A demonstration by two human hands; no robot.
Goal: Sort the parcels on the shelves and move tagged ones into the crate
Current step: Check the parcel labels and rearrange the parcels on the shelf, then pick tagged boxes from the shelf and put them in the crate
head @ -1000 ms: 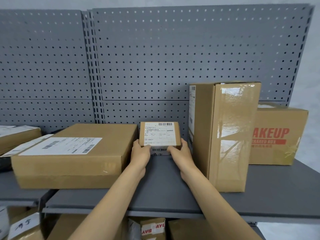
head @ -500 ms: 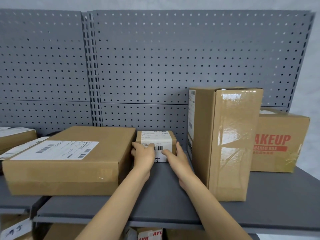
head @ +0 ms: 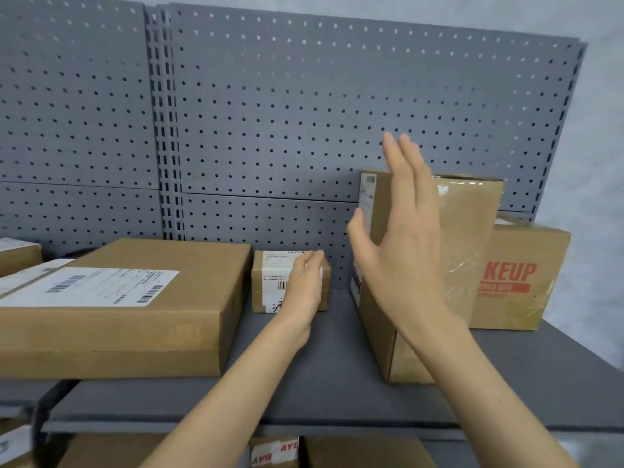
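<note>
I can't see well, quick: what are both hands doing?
Left hand: open, resting on the small parcel.
Right hand: open, raised, holding nothing.

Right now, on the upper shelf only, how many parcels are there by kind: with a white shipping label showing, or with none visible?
White label showing: 5, namely the far-left box, the thin parcel, the large flat box, the small box and the tall box.
No label visible: 1, the red-printed box.
Total: 6

Grey perforated backboard (head: 270,113), grey shelf (head: 337,393) — brown parcels, red-lettered box (head: 520,278).
</note>
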